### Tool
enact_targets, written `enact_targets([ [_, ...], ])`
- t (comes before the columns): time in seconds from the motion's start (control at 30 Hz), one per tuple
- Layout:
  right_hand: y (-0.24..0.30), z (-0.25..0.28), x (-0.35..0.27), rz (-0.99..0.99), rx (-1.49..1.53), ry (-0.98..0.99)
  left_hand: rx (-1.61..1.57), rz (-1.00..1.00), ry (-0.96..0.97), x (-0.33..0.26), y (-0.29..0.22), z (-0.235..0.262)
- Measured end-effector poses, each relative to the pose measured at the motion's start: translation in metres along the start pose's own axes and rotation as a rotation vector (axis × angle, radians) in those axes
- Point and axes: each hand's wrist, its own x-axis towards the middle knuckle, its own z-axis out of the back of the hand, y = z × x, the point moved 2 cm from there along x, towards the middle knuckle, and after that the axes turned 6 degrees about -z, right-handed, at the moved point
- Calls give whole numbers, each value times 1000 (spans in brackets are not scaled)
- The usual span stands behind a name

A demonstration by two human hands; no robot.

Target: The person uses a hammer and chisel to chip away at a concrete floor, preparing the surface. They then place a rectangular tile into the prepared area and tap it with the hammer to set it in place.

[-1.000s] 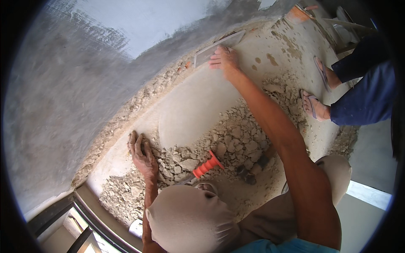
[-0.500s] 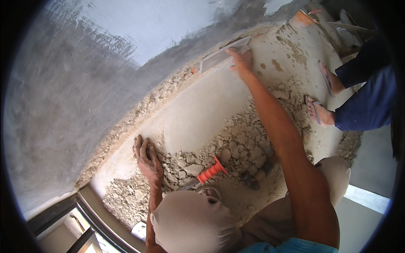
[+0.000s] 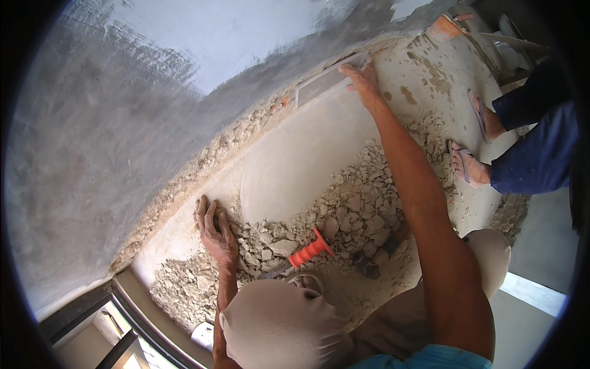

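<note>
Along the foot of the wall [image 3: 117, 160] stands a narrow grey tile strip [image 3: 319, 87], its long side against the chipped joint. My right hand [image 3: 364, 83], arm stretched far forward, grips the strip at its right end, thumb and fingers spread across it. Toward the left, my left hand [image 3: 215, 230] rests on the pale floor beside the rubble, its fingers stretched out, holding nothing. A chisel with an orange ribbed grip and round guard [image 3: 309, 249] lies on the rubble near my knee. Part of its metal shaft is hidden by the knee.
Broken mortar rubble [image 3: 350, 209] spreads between my arms. A dark-headed hammer [image 3: 367, 264] lies among it. Another person's sandalled foot [image 3: 470, 163] stands at the right. An orange container [image 3: 444, 28] sits at the far right, and a dark frame [image 3: 77, 317] is at lower left.
My right hand has shifted slightly right and farther along the tile strip, toward its end. The left hand stays in place. The whole view has moved slightly.
</note>
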Motion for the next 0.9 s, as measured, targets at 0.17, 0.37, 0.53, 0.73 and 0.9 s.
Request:
enact_targets([
  [0.17, -7, -4, 1, 31, 49, 105, 7, 1, 0, -1, 3, 0],
  [0.37, -13, -14, -1, 250, 13, -84, -8, 6, -2, 0, 0, 0],
  [0.53, -17, -30, -10, 290, -131, -97, -6, 39, 5, -1, 1, 2],
  [0.73, -23, -42, -16, 316, -140, -113, 35, -10, -3, 0, -5, 1],
  [0.9, -14, -43, -22, 291, -153, -105, 34, 16, -8, 1, -6, 4],
])
